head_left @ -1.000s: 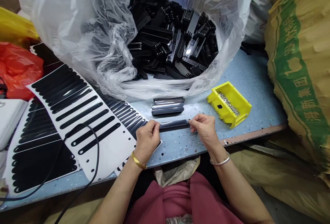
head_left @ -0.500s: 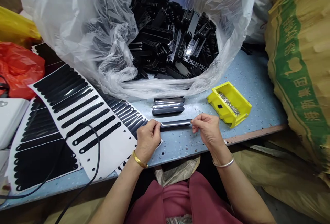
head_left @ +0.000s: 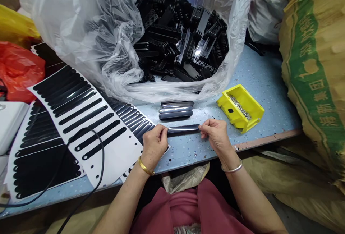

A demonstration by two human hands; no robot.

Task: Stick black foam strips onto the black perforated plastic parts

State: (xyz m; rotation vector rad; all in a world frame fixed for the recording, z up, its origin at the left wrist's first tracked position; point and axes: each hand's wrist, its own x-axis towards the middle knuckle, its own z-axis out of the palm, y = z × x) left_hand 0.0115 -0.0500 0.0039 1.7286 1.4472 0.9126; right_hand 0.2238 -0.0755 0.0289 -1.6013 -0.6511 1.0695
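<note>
A long glossy black strip [head_left: 183,129] lies level just above the blue table, gripped at both ends. My left hand [head_left: 154,144] pinches its left end, fingers closed. My right hand [head_left: 215,135] pinches the right end the same way. Just beyond the strip, three similar finished strips [head_left: 176,110] lie stacked side by side on the table. To the left, white backing sheets with rows of black adhesive strips [head_left: 81,119] fan out across the table, touching my left hand.
A big clear plastic bag [head_left: 172,40] full of black plastic parts stands behind the strips. A small yellow bin [head_left: 241,108] of tiny metal pieces sits right of my right hand. A black cable [head_left: 88,176], a red bag [head_left: 18,72] and a sack [head_left: 315,65] border the table.
Both hands stay pinched on the strip's ends; the strip has barely shifted. Only the camera view has moved slightly.
</note>
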